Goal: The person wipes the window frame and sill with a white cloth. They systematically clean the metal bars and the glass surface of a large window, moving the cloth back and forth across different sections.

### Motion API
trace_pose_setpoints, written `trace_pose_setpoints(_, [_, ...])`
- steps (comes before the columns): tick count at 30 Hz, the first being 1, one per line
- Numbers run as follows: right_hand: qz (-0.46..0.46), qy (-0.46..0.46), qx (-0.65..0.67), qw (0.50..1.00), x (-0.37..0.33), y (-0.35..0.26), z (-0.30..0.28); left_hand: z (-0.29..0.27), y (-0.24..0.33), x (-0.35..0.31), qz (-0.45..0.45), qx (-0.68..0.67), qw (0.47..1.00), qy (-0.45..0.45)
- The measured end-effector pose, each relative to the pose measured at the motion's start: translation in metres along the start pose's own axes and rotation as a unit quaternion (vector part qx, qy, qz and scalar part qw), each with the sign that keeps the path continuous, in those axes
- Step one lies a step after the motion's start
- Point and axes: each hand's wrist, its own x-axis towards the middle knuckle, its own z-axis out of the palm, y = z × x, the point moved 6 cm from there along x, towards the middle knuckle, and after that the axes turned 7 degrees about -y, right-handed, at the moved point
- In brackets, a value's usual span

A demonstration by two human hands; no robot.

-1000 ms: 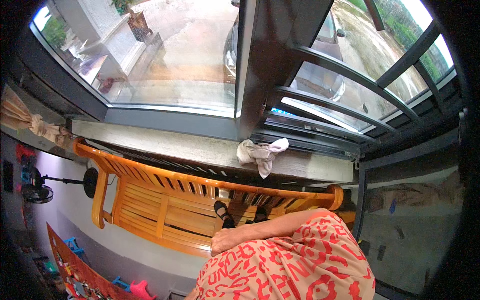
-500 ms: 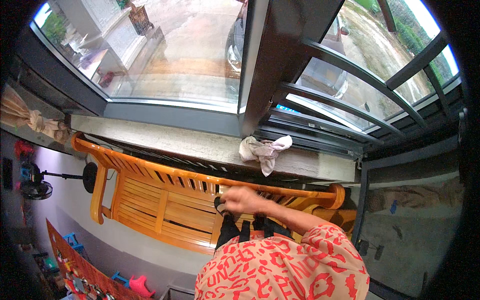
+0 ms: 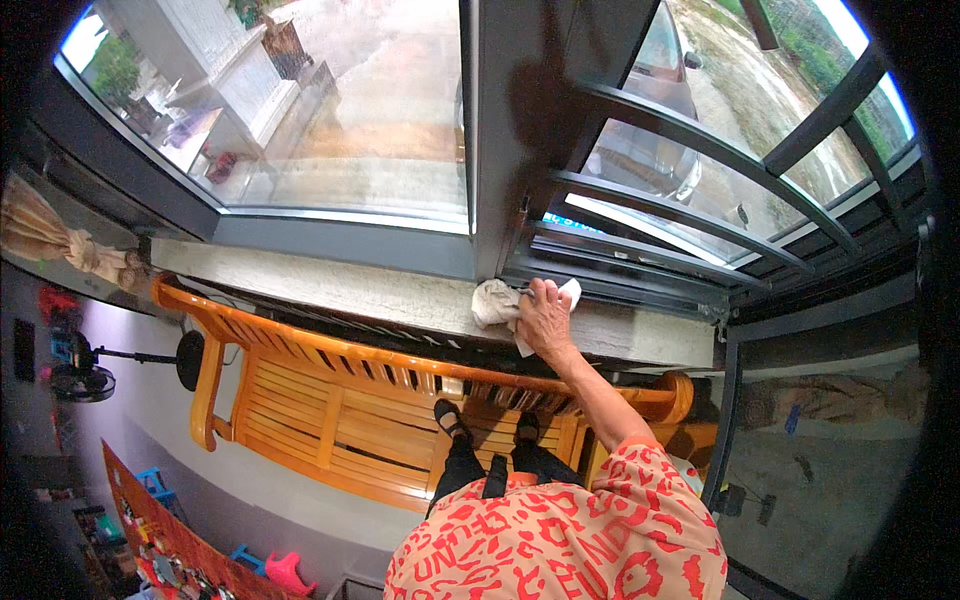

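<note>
My right hand (image 3: 546,322) reaches up from the lower right, its fingers closed on a crumpled whitish cloth (image 3: 493,303). The cloth lies on the pale windowsill (image 3: 360,293), at the foot of the dark window post (image 3: 500,170). Parts of it bulge out on either side of the fingers. Beside it on the right run the dark tracks of the window frame (image 3: 610,285). My left hand is out of the picture.
I stand in dark shoes (image 3: 450,415) on a slatted wooden bench (image 3: 285,400), whose backrest runs below the sill. Curved dark bars (image 3: 690,215) cross the right window. A black fan (image 3: 85,380) and a tied curtain (image 3: 75,240) are at the left.
My right hand has moved up and away from above the bench to the sill, and has taken hold of the cloth. The view has shifted slightly.
</note>
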Motion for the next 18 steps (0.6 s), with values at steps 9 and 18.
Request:
trace_pose_setpoints(9, [0.098,0.077,0.556,0.822,-0.016,0.025,-0.079,-0.051,-0.015,-0.02,-0.005,0.087,0.989,0.117])
trace_pose_setpoints(18, [-0.018,0.026,0.616,0.787,-0.039,-0.083,-0.161,0.133,0.282,-0.033,0.472,-0.005,0.85,-0.235])
